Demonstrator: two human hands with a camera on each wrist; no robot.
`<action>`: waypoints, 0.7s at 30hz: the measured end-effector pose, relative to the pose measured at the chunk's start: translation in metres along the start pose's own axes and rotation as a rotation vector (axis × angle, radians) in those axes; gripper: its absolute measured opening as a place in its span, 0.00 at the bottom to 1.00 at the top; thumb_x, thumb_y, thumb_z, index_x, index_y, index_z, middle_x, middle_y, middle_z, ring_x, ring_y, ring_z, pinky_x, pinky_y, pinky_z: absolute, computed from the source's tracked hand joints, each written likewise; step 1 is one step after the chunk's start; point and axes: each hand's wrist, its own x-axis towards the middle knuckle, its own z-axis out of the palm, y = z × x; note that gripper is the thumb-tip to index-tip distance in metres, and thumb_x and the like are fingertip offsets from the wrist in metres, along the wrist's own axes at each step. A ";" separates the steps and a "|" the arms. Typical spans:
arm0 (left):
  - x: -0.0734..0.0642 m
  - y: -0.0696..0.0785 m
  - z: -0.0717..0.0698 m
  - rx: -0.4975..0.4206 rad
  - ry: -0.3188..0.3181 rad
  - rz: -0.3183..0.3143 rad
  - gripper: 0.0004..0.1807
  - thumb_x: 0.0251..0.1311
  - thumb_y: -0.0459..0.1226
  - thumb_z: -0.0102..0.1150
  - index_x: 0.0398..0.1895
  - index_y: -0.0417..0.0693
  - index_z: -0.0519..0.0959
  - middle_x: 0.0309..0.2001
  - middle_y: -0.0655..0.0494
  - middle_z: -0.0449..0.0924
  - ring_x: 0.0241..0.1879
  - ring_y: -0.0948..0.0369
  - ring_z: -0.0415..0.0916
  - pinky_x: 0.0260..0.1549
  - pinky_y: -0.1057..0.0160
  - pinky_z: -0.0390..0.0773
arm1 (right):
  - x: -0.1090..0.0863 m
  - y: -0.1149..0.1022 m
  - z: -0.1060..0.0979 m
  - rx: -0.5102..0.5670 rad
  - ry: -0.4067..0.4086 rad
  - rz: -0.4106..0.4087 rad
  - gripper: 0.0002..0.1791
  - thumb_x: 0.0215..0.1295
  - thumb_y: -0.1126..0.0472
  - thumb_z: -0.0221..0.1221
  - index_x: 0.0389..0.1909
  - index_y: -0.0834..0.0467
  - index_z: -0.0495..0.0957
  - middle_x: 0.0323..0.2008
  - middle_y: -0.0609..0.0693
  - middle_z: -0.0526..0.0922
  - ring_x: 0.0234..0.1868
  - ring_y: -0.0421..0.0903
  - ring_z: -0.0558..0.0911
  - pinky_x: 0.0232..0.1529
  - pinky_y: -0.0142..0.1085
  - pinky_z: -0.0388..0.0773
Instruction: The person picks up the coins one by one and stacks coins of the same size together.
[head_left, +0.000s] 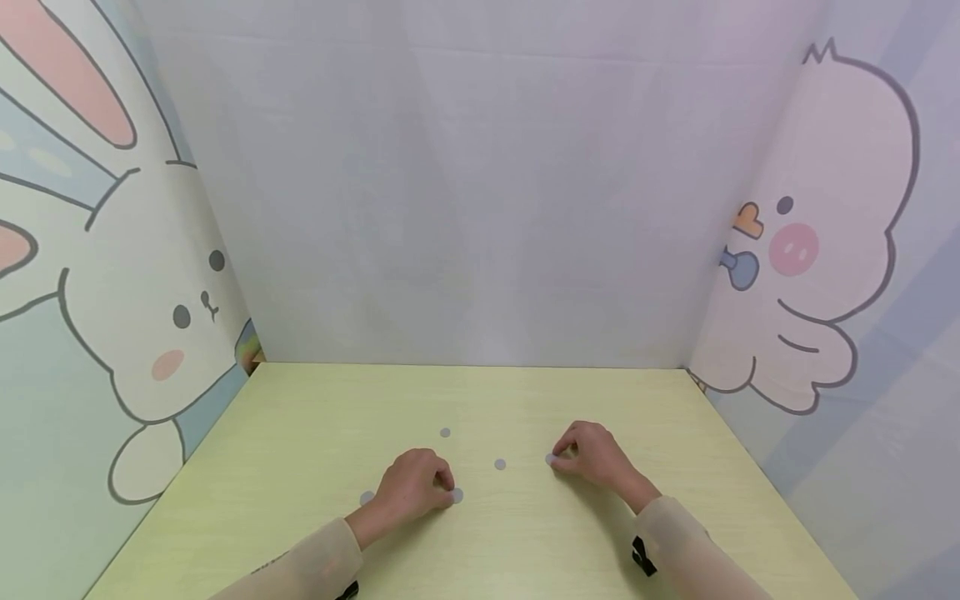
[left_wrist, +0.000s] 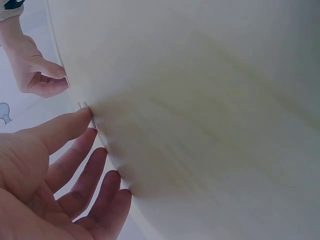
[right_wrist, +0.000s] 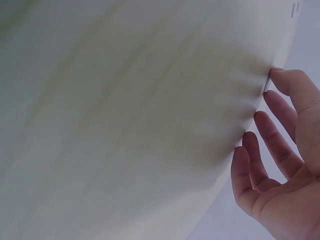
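Observation:
On the pale yellow table (head_left: 480, 400) my left hand (head_left: 415, 485) holds a small flat grey disc (head_left: 458, 495) by its edge, between thumb and forefinger. The left wrist view shows that disc (left_wrist: 94, 122) edge-on, low against the table, with the other fingertips touching the surface. Farther right, my right hand (head_left: 597, 454) pinches another grey disc (head_left: 551, 459) the same way. From the right wrist, this disc (right_wrist: 267, 84) looks like a thin line between thumb and forefinger. Whether either disc is lifted I cannot tell.
More grey discs lie flat: one (head_left: 500, 464) between the hands, one (head_left: 446, 432) farther back, and one (head_left: 367, 497) beside the left wrist. A plain pale cloth (head_left: 480, 208) hangs behind the table, with cartoon-printed cloths at both sides.

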 end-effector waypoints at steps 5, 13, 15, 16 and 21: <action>0.000 -0.001 0.001 0.004 -0.002 -0.003 0.09 0.50 0.37 0.83 0.24 0.55 0.87 0.29 0.64 0.80 0.31 0.66 0.70 0.32 0.62 0.74 | 0.000 -0.001 -0.001 0.007 -0.018 -0.019 0.05 0.61 0.56 0.78 0.33 0.52 0.92 0.34 0.43 0.86 0.35 0.43 0.79 0.38 0.35 0.73; 0.001 -0.001 0.000 -0.002 -0.004 -0.006 0.09 0.51 0.38 0.84 0.24 0.54 0.88 0.29 0.64 0.81 0.31 0.66 0.70 0.32 0.62 0.74 | 0.002 0.002 -0.003 0.017 -0.041 -0.020 0.06 0.59 0.56 0.78 0.35 0.51 0.93 0.35 0.42 0.86 0.37 0.42 0.80 0.40 0.36 0.74; 0.001 -0.001 0.000 -0.001 -0.005 -0.009 0.09 0.51 0.38 0.84 0.24 0.54 0.88 0.29 0.64 0.81 0.31 0.66 0.71 0.32 0.62 0.74 | 0.002 0.002 -0.002 0.013 -0.043 -0.020 0.06 0.59 0.56 0.79 0.35 0.51 0.93 0.35 0.41 0.86 0.38 0.42 0.80 0.41 0.36 0.75; 0.000 -0.001 0.000 -0.001 -0.005 -0.010 0.09 0.51 0.38 0.84 0.24 0.54 0.88 0.29 0.64 0.81 0.31 0.66 0.71 0.31 0.62 0.74 | 0.003 0.002 -0.002 0.011 -0.044 -0.022 0.06 0.58 0.57 0.79 0.35 0.51 0.93 0.35 0.41 0.86 0.38 0.42 0.81 0.41 0.36 0.76; 0.000 -0.001 0.000 -0.001 -0.007 -0.011 0.09 0.51 0.38 0.84 0.24 0.54 0.88 0.29 0.64 0.81 0.31 0.66 0.71 0.31 0.62 0.75 | 0.004 0.000 -0.002 -0.009 -0.049 -0.045 0.05 0.59 0.58 0.78 0.34 0.52 0.93 0.35 0.41 0.86 0.38 0.42 0.82 0.42 0.37 0.77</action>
